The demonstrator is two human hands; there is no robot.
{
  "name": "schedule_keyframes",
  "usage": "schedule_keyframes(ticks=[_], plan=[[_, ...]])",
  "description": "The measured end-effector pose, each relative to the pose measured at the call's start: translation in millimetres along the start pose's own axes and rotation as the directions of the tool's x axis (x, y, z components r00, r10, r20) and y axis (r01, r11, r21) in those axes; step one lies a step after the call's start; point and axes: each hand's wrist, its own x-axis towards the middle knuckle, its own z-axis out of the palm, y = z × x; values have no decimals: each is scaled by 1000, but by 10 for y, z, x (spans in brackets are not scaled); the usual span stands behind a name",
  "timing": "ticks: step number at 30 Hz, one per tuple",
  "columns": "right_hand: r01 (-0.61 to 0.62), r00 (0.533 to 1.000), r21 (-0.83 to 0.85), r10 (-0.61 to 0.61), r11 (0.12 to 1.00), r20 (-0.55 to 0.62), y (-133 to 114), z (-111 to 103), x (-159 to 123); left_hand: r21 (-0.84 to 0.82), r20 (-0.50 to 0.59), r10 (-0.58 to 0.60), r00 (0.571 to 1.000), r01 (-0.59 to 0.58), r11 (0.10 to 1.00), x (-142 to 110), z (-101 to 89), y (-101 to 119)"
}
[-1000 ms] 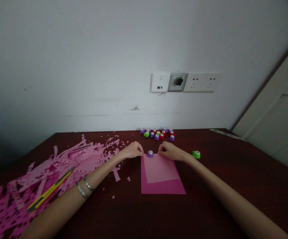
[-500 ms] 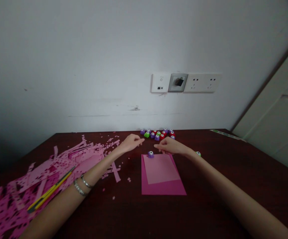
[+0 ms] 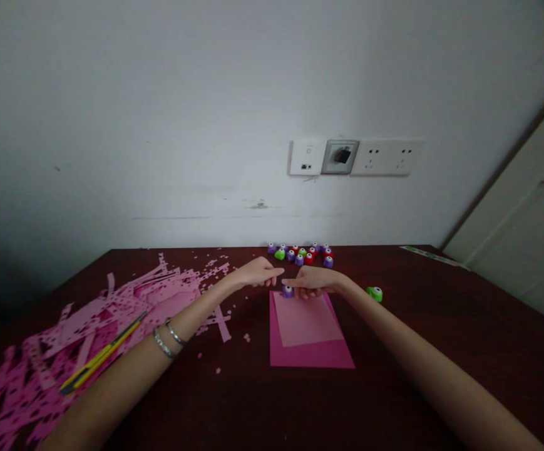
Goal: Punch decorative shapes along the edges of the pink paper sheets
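Observation:
Purple craft punch [image 3: 287,292] with a white, eye-like top sits at the upper left edge of a light pink sheet [image 3: 307,322]. That sheet lies slightly turned on a larger dark pink sheet [image 3: 309,356]. My right hand [image 3: 313,280] is at the punch, one digit stretched over its top and the other fingers curled beside it. To the left, my left hand [image 3: 258,273] hovers just beyond the sheets' upper left corner, one finger stretched out towards my right hand. Nothing shows in it.
Several purple, red and green punches [image 3: 300,259] stand near the wall. A green punch [image 3: 375,293] sits beyond my right wrist. Pink paper scraps [image 3: 126,326] cover the table's left side, with a yellow cutter knife [image 3: 100,357] on them. A thin strip [image 3: 434,256] lies at the back right.
My right hand has moved onto the purple punch from beside it. My left hand has shifted right, and its finger now stretches out. The view has turned slightly.

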Motion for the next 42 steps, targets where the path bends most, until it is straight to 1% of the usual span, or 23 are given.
schedule_keyframes(ticks=[2, 4, 6, 10, 12, 17, 19, 21, 25, 28, 32, 34, 36, 37, 38, 40, 41, 42], plan=[[11, 1000, 11, -11, 1000, 7, 8, 8, 0, -19, 37, -33, 999, 34, 999, -5, 16, 30], [16, 1000, 29, -16, 999, 5, 23, 18, 18, -38, 82, -36, 996, 40, 998, 3, 30, 61], [-7, 1000, 73, 7, 997, 9, 32, 33, 41, -44, 149, -34, 988, 41, 998, 28, 36, 83], [-88, 996, 154, 82, 984, 44, -2, 56, 62, -48, 323, -57, 945, 76, 996, 123, 21, 89], [-127, 991, 177, 118, 976, 59, -20, 55, 69, -63, 382, -70, 921, 101, 993, 176, 2, 85], [-183, 980, 225, 160, 957, 116, 19, 34, 141, -70, 444, -90, 891, 135, 988, 263, -34, 86], [-182, 980, 220, 159, 958, 121, 42, 30, 173, -74, 453, -89, 887, 137, 988, 277, -32, 85], [-171, 982, 203, 149, 964, 117, 41, 34, 184, -64, 442, -90, 892, 132, 989, 281, -19, 79], [-140, 989, 186, 128, 972, 72, -20, 56, 143, -40, 388, -74, 919, 97, 994, 260, 36, 56], [-138, 990, 175, 132, 975, 45, -61, 71, 106, 9, 321, -79, 944, 80, 997, 219, 80, 58], [-131, 991, 168, 126, 977, 38, -59, 66, 79, 112, 211, -58, 976, 35, 993, 145, 124, 99], [-97, 995, 144, 96, 985, 17, -37, 66, 64, 153, 149, -24, 989, 1, 988, 93, 155, 117], [-28, 999, 100, 31, 995, -31, -8, 82, 47, 210, 36, 34, 999, -41, 977, 16, 206, 128], [11, 998, 72, -6, 997, -64, 7, 98, 37, 253, -45, 69, 997, -55, 966, -36, 243, 132], [42, 994, 42, -37, 998, -100, 20, 118, 26, 305, -134, 102, 986, -57, 951, -101, 289, 139], [87, 983, -3, -86, 996, -160, 44, 161, 2, 416, -286, 171, 943, -38, 908, -264, 407, 164], [101, 980, -15, -102, 995, -173, 56, 177, -13, 470, -327, 205, 922, -29, 882, -359, 477, 183], [111, 978, -12, -112, 994, -177, 69, 187, -29, 519, -335, 257, 907, -50, 853, -459, 552, 205]])
